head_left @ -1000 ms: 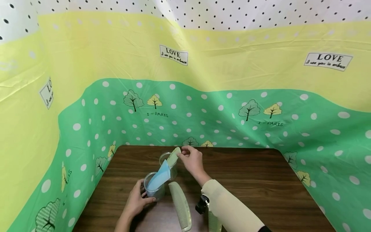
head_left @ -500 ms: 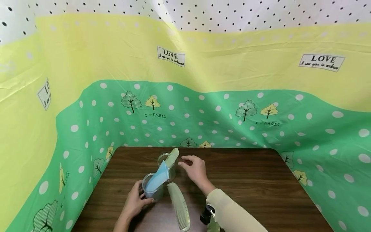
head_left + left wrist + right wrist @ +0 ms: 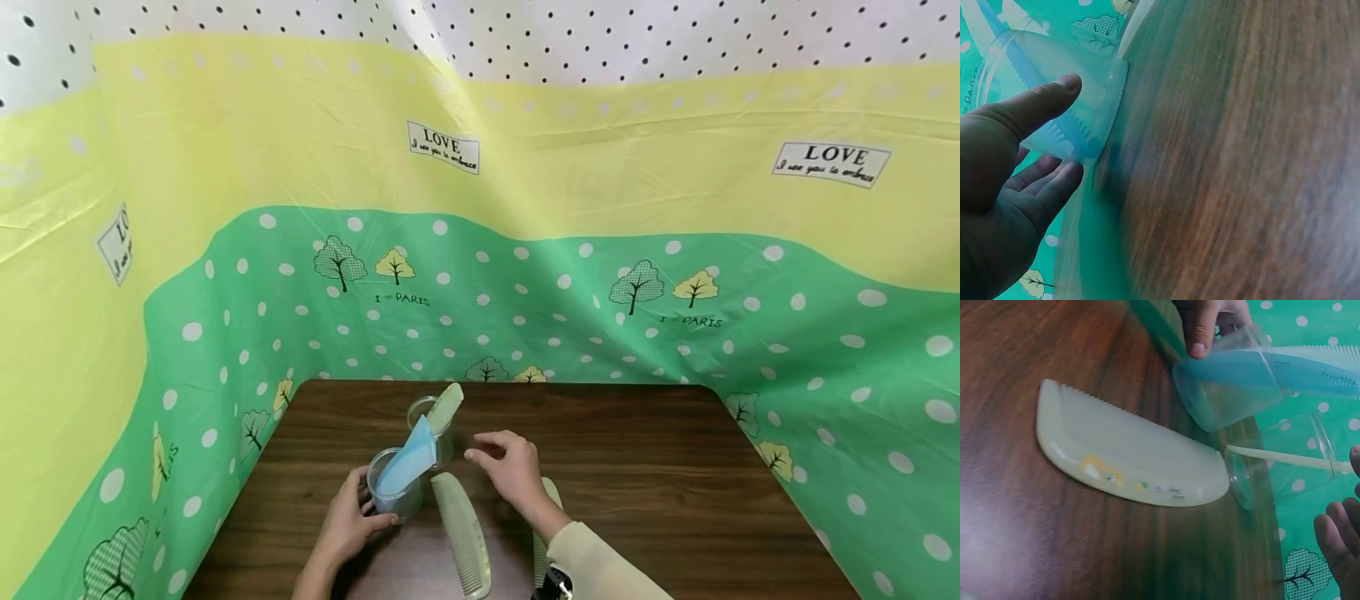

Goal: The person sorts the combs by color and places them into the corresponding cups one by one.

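Observation:
My left hand (image 3: 351, 521) grips a clear plastic cup (image 3: 401, 503) from its left side, the thumb lying along its wall in the left wrist view. Leaning in that cup are blue combs (image 3: 407, 465), their tops sticking out past the rim. Behind it stands a second clear cup (image 3: 1285, 478), holding a pale green comb (image 3: 447, 408) that tilts right. My right hand (image 3: 513, 473) hovers right of the cups with nothing in its fingers. A pale green comb (image 3: 463, 537) lies on the table between the hands; another (image 3: 539, 560) is partly hidden under the right forearm.
The dark wooden table (image 3: 645, 467) reaches back to a hanging green and yellow curtain (image 3: 525, 283), which also closes off the left and right sides. The two cups stand close together at the table's left half.
My right hand has let go of the pale green comb, now left in the rear cup, and drawn back to the right and nearer. My left hand keeps its hold on the front cup.

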`<state>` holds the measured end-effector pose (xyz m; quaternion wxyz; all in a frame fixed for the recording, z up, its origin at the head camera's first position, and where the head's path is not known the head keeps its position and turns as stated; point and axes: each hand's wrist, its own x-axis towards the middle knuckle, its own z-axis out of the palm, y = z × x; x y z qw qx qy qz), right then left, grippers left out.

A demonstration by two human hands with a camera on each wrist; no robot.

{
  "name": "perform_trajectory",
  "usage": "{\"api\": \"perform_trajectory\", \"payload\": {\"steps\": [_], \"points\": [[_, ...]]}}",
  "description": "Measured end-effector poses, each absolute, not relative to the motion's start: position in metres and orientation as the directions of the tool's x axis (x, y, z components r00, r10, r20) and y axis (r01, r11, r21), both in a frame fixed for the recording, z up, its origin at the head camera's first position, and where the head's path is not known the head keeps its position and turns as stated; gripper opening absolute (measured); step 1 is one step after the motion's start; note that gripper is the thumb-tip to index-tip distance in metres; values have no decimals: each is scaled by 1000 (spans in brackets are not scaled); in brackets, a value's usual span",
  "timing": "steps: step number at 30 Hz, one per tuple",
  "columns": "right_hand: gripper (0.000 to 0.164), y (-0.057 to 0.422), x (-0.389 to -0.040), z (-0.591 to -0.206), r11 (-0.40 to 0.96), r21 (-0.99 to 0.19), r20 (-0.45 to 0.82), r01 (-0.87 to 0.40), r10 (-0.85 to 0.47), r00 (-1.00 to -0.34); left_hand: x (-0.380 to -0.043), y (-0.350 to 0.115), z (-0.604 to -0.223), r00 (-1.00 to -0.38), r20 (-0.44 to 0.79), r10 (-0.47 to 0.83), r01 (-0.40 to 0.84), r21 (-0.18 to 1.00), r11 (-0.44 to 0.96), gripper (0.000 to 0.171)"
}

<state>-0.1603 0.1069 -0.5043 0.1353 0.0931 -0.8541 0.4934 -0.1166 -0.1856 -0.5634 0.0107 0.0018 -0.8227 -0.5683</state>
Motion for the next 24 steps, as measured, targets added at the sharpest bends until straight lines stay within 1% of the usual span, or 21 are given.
{"api": "perform_trajectory", "payload": {"steps": [6,9,12,16,24], "points": [[26,110,-150,-514,511,-804,329,-305,-46,-943,-117,-186,-564,-1000,17,-11,12,935,355,87],[29,112,-145,-517,507,-808,304,-300,-76,-950,-118,-185,-565,-1000,10,-12,5,933,359,89],[34,114,-141,-520,495,-821,270,-285,-104,-957,-118,-185,-566,-1000,-2,-12,-6,933,361,94],[39,117,-135,-524,482,-831,243,-277,-133,-961,-118,-186,-567,-1000,9,0,9,926,376,99],[46,119,-124,-538,477,-846,183,-238,-160,-970,-117,-186,-568,-999,32,1,30,919,393,95]]}}
